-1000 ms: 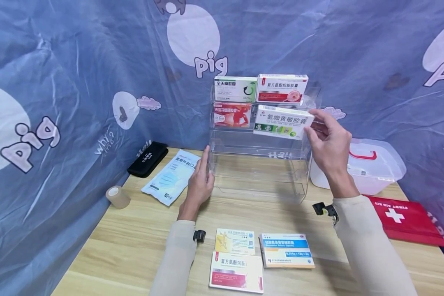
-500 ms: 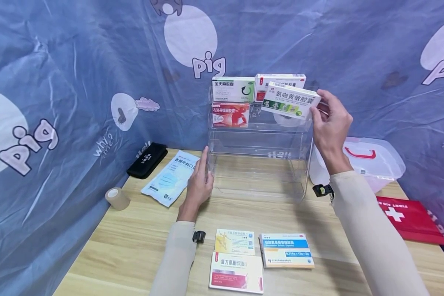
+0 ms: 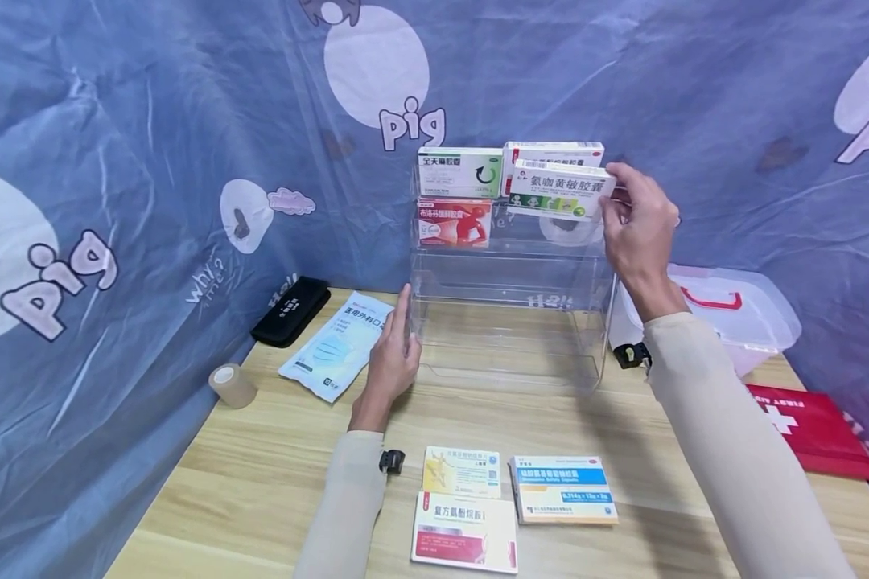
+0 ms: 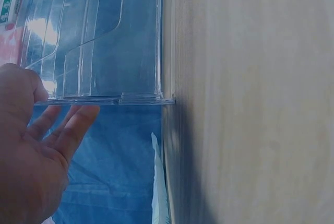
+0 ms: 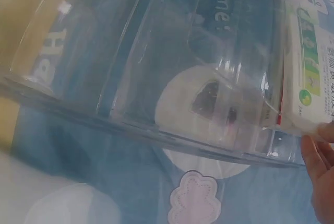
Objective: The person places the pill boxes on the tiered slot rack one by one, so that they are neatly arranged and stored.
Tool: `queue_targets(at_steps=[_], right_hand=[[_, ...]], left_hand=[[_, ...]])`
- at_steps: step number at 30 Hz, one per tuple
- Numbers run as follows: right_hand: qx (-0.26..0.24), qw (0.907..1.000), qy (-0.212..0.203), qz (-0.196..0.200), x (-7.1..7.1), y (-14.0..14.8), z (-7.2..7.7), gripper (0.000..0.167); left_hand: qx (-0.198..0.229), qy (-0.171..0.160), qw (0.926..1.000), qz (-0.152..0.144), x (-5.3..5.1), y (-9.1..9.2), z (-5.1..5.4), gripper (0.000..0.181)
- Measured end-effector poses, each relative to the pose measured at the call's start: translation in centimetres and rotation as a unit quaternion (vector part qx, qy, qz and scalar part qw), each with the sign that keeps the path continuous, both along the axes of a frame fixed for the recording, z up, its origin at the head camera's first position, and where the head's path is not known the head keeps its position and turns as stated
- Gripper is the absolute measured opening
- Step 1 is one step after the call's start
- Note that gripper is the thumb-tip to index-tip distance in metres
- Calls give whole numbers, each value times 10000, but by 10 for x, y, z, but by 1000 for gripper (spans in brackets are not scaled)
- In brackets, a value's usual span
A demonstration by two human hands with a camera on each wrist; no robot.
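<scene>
While the right hand (image 3: pixel 640 229) held up the green-strip box (image 3: pixel 561 190), the left hand (image 3: pixel 393 354) held the left side of the clear rack (image 3: pixel 507 277). The right fingers and thumb were pinching the box by its right end. It was up at the top right corner of the rack, a little tilted, and it hid the bottom part of a red-and-white box (image 3: pixel 558 153). I could not tell if the two boxes touched. The left thumb was on one side of the rack's wall and the other fingers were on the outside, a bit spread.

At the rack's top left corner stood the arrow box (image 3: pixel 452 171), with a red box (image 3: pixel 452 223) just under it. The rack stood toward the back edge of the bench (image 3: pixel 261 482).

Nearer the person lay a yellow box (image 3: pixel 459 472), a cold pill box (image 3: pixel 463 531) right up against it, and a blue box (image 3: pixel 566 490) just beside them. A tape roll (image 3: pixel 235 386) sat by the left edge. The black case (image 3: pixel 290 311) was at the back left corner, beside a mask packet (image 3: pixel 336 346). A plastic tub (image 3: pixel 739 314) and a red pouch (image 3: pixel 818 434) were by the right edge.
</scene>
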State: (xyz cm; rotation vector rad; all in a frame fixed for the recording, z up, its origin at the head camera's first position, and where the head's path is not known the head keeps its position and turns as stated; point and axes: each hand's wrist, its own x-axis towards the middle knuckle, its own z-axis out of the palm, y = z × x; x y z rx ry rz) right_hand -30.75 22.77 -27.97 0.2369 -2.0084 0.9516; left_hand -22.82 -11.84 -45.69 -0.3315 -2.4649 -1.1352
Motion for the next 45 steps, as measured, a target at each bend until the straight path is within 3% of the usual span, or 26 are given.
queue_targets(at_steps=[5,17,27,37,45], right_hand=[[115,9994,-314,126,-2,6,-3,40],[1550,9851,-746,-62,1,0,-10,42],[1471,9873,-548,-230,-2,-7,-24,34],[1936,9709,-1373,-319,1,-13,-15,45],[2178,9626,-1577,-317,7,-15,-10,44]], left_hand=[[-7,99,9999,-16,-1,1,0,90],[16,115,9999,4,0,1,0,90],[10,177,9998,2,-1,1,0,91],[27,149,9999,45,1,1,0,90],[-3,228,9997,9,-1,0,-2,91]])
